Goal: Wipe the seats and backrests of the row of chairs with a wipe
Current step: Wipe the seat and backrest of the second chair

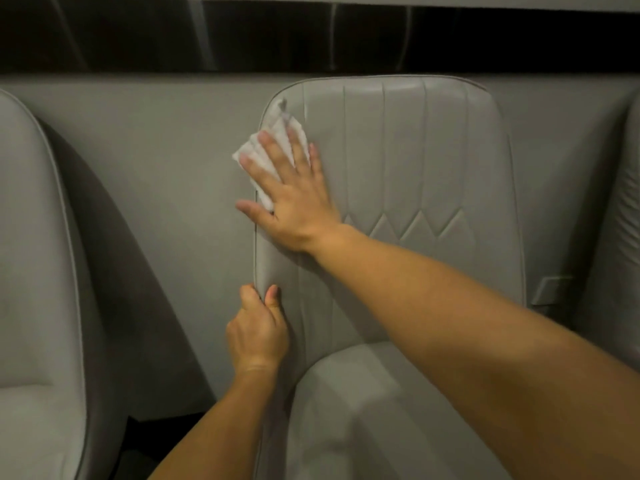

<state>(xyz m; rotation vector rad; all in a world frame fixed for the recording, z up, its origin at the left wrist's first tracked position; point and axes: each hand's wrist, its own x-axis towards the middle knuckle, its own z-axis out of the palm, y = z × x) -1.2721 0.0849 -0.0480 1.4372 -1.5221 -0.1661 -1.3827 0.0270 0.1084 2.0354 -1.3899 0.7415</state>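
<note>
A grey padded chair fills the middle of the view, with a stitched backrest [415, 161] and its seat [363, 410] below. My right hand [287, 195] lies flat with spread fingers on the backrest's upper left part, pressing a crumpled white wipe [268, 147] against it. The wipe pokes out above and left of the fingers. My left hand [258, 327] grips the backrest's left edge lower down, thumb on the front, fingers curled behind.
A second grey chair [31, 271] stands at the left, a third [620, 237] at the right edge. A grey wall panel [173, 168] with a dark band [242, 36] above runs behind the row. Between the chairs is a gap.
</note>
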